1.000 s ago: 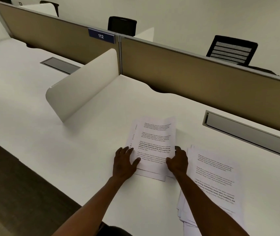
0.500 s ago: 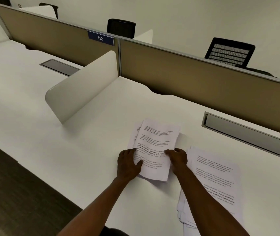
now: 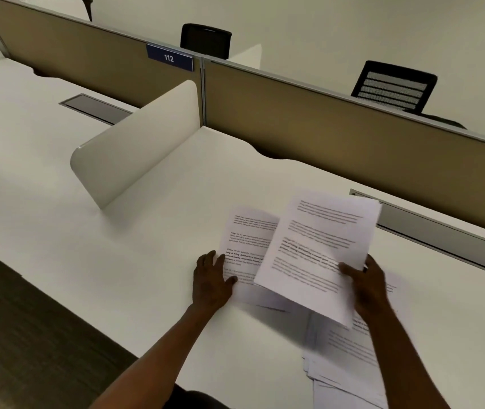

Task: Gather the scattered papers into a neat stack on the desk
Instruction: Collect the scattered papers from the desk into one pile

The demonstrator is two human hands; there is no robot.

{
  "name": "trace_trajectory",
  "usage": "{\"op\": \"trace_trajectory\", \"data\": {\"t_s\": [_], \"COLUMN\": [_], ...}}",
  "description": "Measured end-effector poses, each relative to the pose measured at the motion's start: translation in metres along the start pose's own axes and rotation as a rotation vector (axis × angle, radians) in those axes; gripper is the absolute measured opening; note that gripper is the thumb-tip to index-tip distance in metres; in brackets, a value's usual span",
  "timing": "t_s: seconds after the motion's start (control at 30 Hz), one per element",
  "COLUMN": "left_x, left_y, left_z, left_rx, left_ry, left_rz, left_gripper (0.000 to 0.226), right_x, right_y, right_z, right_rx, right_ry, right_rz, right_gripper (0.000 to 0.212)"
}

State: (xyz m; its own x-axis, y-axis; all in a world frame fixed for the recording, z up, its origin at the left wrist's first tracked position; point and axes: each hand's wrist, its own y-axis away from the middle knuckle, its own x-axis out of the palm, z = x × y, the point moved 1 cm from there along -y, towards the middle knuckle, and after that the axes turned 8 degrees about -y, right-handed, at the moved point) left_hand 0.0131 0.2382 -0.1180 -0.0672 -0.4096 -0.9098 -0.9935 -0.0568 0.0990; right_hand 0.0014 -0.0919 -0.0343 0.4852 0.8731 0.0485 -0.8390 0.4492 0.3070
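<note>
My right hand [image 3: 366, 286] grips a printed sheet of paper [image 3: 315, 255] by its right edge and holds it tilted above the white desk [image 3: 117, 261]. Under it lie a few more printed sheets [image 3: 247, 246], flat on the desk. My left hand [image 3: 210, 278] rests flat on their lower left corner, fingers spread. A loose, uneven stack of papers [image 3: 344, 358] sits on the desk to the right, partly hidden under my right forearm.
A white curved divider [image 3: 135, 149] stands on the desk to the left. A tan partition [image 3: 338, 134] with a blue "112" sign [image 3: 169, 58] runs along the back. A grey cable tray [image 3: 441, 234] lies at the back right. Black chairs [image 3: 394, 85] stand beyond the partition.
My right hand has lifted the top sheet off the small pile and carried it to the right, towards the loose stack. My left hand stays pressed on the sheets left on the desk.
</note>
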Motion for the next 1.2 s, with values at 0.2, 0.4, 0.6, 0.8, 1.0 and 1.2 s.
{"op": "trace_trajectory", "data": {"t_s": [0.2, 0.4, 0.6, 0.8, 1.0, 1.2], "left_x": [-0.004, -0.004, -0.007, -0.013, -0.039, -0.075], "left_y": [0.0, -0.005, -0.014, -0.024, -0.022, -0.001], "left_z": [-0.016, -0.03, -0.038, -0.039, -0.059, -0.132], "left_rx": [-0.041, -0.089, -0.183, -0.305, -0.198, 0.053], "left_ry": [-0.004, 0.1, 0.152, 0.31, 0.674, 0.915], "left_rz": [0.006, 0.015, 0.024, 0.061, 0.136, 0.209], "left_gripper": [0.067, 0.075, 0.097, 0.104, 0.04, 0.04], "right_x": [-0.089, -0.122, -0.131, -0.133, -0.134, -0.126], "right_y": [0.019, 0.035, 0.042, 0.042, 0.046, 0.057], "right_z": [0.004, -0.025, -0.045, -0.056, -0.055, -0.045], "right_rx": [0.082, 0.091, -0.006, -0.056, -0.177, -0.223], "right_ry": [-0.027, 0.018, 0.417, 0.671, 0.611, 0.406], "right_rz": [-0.069, -0.124, -0.214, -0.332, -0.509, -0.452], "right_gripper": [0.055, 0.053, 0.063, 0.086, 0.069, 0.052]}}
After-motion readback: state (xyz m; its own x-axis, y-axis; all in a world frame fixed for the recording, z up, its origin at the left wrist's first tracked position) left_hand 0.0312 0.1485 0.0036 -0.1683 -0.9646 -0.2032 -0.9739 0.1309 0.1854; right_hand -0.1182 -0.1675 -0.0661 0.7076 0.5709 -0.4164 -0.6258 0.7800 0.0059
